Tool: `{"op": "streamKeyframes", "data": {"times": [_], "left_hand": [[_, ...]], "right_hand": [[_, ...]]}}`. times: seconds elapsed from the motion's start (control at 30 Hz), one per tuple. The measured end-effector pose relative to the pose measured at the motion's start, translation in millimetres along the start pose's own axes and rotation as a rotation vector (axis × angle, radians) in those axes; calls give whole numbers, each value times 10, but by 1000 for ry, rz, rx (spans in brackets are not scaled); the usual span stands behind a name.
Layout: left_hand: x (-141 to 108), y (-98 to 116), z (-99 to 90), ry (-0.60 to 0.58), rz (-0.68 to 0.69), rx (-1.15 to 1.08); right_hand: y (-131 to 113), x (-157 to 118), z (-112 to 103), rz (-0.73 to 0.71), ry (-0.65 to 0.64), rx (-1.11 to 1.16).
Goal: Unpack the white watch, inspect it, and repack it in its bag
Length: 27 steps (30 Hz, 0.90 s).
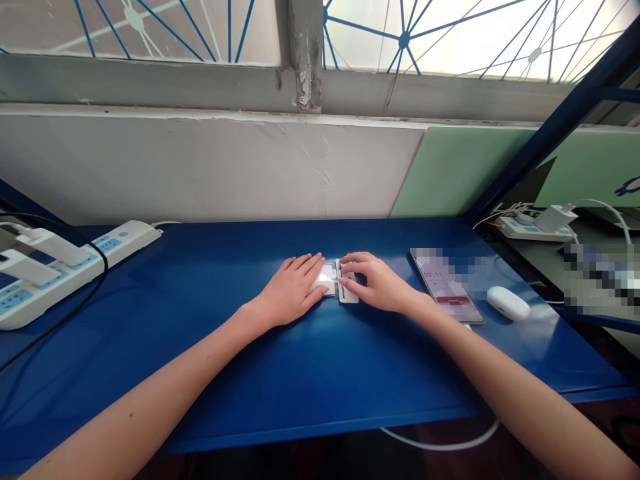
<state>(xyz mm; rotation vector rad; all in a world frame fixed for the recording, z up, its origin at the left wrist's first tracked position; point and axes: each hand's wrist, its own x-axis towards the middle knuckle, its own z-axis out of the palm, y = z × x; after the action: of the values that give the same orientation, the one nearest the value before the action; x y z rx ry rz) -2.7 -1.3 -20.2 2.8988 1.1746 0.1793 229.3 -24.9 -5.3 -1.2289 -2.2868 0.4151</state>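
Observation:
On the blue table [280,380] lies a small white item in clear plastic [329,279]. My left hand [294,288] rests flat over its left part, fingers stretched out. Just to the right of the plastic is a thin white card-like piece [349,293] with dark marks. The fingertips of my right hand [376,281] touch this piece from the right, thumb and fingers apart and curved over it. My fingers hide parts of both items.
A phone [450,293] and a white rounded case [508,303] lie right of my right hand. At the left is a power strip [123,239] with chargers and a black cable. A wall stands behind the table, and a blue frame post rises at the right.

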Motion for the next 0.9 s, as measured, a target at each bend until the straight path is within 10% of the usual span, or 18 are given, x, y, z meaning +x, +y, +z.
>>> {"op": "streamKeyframes", "data": {"times": [0.9], "left_hand": [[15,6,-36,-15,-25,-25]], "right_hand": [[-17,1,38,30,-62,198]]}}
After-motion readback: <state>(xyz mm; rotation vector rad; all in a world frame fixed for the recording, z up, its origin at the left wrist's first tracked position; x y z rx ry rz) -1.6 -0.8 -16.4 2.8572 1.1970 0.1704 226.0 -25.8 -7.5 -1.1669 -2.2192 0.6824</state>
